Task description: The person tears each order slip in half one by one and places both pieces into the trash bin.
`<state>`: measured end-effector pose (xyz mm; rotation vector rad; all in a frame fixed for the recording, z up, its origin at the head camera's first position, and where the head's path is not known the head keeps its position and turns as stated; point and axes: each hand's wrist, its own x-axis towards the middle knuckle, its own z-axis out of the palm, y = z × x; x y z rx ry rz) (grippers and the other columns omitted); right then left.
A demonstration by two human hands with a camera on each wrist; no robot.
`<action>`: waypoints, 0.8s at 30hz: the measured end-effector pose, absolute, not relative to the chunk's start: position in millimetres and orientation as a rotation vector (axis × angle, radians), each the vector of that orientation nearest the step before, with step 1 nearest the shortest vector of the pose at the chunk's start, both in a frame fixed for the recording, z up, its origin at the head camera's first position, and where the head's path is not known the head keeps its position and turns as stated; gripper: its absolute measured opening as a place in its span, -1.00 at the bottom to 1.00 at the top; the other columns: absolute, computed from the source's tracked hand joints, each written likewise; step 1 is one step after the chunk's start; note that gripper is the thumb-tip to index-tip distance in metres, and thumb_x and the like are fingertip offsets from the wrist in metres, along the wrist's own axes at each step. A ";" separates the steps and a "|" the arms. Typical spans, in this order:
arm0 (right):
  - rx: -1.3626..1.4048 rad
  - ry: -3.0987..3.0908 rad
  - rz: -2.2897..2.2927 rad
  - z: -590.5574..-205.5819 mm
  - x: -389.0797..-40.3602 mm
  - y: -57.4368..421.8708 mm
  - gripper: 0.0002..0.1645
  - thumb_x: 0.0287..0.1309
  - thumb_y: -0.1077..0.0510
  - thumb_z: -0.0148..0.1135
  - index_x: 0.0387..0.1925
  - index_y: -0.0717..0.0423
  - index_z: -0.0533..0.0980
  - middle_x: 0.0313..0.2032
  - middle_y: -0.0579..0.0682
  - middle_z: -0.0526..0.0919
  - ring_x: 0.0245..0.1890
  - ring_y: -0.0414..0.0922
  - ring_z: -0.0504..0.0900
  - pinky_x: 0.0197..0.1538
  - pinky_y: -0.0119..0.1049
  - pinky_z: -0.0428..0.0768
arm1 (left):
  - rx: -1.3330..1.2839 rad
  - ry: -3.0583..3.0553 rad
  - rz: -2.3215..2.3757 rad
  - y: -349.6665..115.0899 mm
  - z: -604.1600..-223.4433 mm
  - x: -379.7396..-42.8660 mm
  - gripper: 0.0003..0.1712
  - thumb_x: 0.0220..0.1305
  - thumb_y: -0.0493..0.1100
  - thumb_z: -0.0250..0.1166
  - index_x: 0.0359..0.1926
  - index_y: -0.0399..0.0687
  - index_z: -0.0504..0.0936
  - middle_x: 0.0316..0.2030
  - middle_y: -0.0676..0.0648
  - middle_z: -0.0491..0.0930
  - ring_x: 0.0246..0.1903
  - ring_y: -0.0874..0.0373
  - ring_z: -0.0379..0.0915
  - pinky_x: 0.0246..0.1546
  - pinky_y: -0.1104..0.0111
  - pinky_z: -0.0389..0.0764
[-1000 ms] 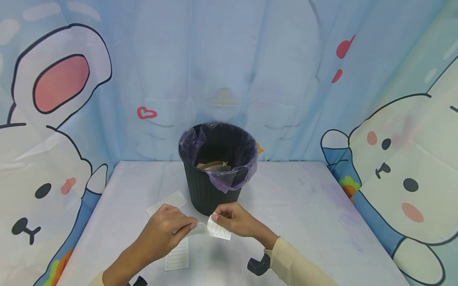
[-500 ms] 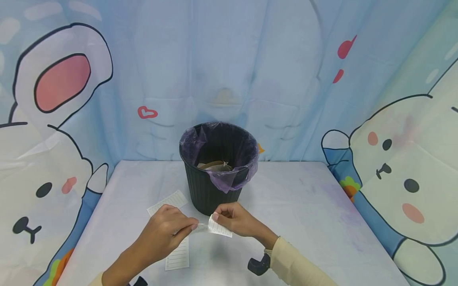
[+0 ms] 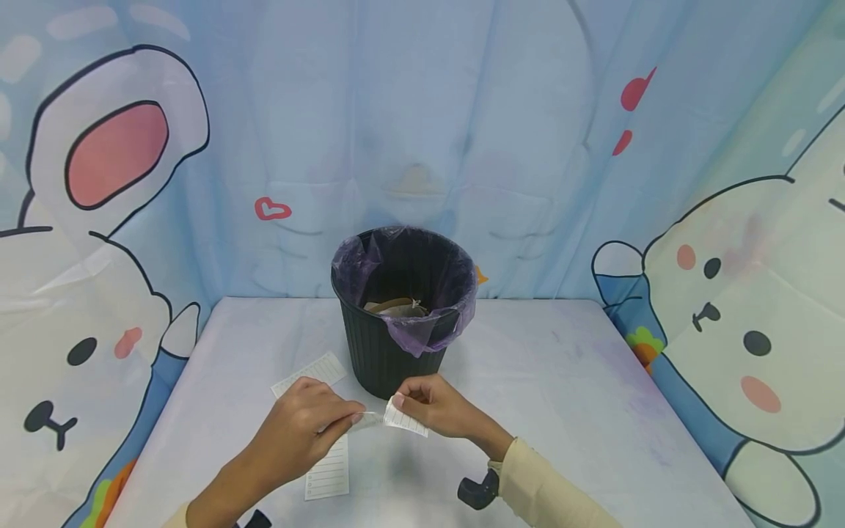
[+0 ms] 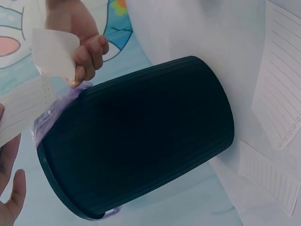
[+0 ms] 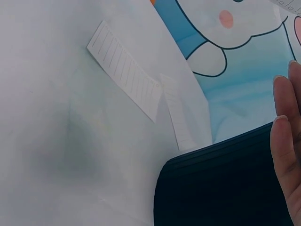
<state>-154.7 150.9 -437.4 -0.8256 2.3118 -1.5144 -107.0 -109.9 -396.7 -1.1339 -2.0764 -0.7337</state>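
Note:
Both hands are in front of the black bin, with lined white paper between them. My left hand pinches a piece of paper between thumb and fingers; in the head view this piece is nearly edge-on. My right hand pinches a slightly curved paper piece with a row of small boxes along one edge. In the left wrist view, the two pieces come close together at their dotted edges. The right wrist view catches just some of my right fingers and a paper corner.
The black bin, lined with a purple bag, stands behind the hands with some scraps inside. Two lined paper strips lie left of it: a farther strip and a nearer strip partly behind my left hand. A printed curtain hangs behind.
The paper between the hands has tilted: the left-hand piece shows less of its face, and the right-hand piece's lower edge has risen slightly. Both hands stay almost in place.

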 end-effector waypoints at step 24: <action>-0.838 2.312 -1.528 -442.6 -156.2 151.7 -0.78 0.39 0.24 0.17 -0.33 0.32 0.63 -0.44 0.21 0.67 -0.53 -0.15 0.58 -0.46 -0.42 0.58 | -1.140 -2.034 -0.754 -111.6 -393.7 -106.2 -0.93 0.20 -0.18 0.45 -0.28 0.00 0.82 -0.48 0.21 0.73 -0.46 0.37 0.52 -0.19 0.40 0.52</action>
